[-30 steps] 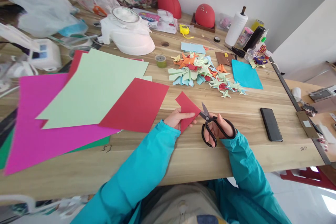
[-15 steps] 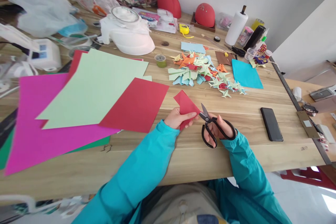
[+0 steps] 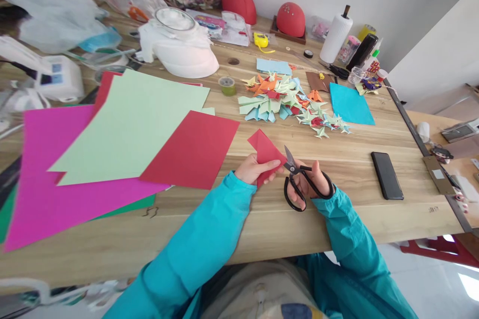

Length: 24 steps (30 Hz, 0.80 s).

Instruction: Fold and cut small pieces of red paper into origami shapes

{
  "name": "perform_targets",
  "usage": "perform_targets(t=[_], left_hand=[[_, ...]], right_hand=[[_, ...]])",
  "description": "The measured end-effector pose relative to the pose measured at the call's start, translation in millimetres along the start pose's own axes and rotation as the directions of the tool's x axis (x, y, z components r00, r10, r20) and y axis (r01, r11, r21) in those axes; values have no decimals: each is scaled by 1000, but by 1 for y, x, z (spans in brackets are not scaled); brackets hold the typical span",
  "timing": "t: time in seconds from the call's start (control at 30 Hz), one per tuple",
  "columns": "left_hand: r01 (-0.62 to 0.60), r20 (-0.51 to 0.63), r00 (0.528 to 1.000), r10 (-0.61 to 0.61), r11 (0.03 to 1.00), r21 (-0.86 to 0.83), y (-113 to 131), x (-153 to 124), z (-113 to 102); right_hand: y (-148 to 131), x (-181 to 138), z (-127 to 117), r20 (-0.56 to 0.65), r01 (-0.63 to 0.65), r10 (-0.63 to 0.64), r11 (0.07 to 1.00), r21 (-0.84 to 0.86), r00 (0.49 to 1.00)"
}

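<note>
A folded piece of red paper (image 3: pixel 265 148) is pinched in my left hand (image 3: pixel 258 169), its pointed corner upward. My right hand (image 3: pixel 309 182) grips black-handled scissors (image 3: pixel 293 167) with fingers through the loops. Their blades are parted, around the right edge of the red paper; one blade is partly hidden by it. Left of my hands lies a flat red sheet (image 3: pixel 194 152), overlapping pale green sheets (image 3: pixel 130 124) and a magenta sheet (image 3: pixel 48 169). Beyond my hands sits a pile of folded paper stars and pieces (image 3: pixel 275 102) in orange, green, blue and red.
A black phone (image 3: pixel 387 175) lies to the right. A turquoise sheet (image 3: pixel 352 103) is beside the pile. Toward the wall are a yellow tape measure (image 3: pixel 261 40), a red pincushion-like dome (image 3: pixel 291 20) and a white roll (image 3: pixel 336 37). White bundled material (image 3: pixel 183 47) stands behind the paper sheets.
The scissors have moved slightly left, their blades now further over the edge of the folded red paper. My left hand stays almost still. The view has shifted slightly.
</note>
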<state>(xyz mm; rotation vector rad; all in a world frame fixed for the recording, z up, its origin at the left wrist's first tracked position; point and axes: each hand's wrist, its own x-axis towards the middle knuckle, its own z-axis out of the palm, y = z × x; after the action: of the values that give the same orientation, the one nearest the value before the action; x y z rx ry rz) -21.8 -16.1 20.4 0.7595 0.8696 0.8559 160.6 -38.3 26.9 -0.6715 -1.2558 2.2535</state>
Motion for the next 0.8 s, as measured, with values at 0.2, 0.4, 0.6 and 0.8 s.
perform_targets(t=[0.2, 0.4, 0.6, 0.8], left_hand=[[5, 2, 1000, -5, 1000, 20, 3, 0, -1], [33, -20, 999, -32, 997, 64, 4, 1, -8], [31, 14, 999, -33, 992, 121, 5, 3, -16], [39, 18, 999, -40, 996, 76, 4, 2, -12]], right_hand=[[-2, 3, 5, 34, 37, -39, 998, 49, 999], [-4, 2, 6, 13, 44, -44, 998, 37, 999], [-8, -1, 5, -6, -2, 2, 1000, 6, 1000], [-4, -1, 2, 16, 25, -26, 1000, 18, 1000]])
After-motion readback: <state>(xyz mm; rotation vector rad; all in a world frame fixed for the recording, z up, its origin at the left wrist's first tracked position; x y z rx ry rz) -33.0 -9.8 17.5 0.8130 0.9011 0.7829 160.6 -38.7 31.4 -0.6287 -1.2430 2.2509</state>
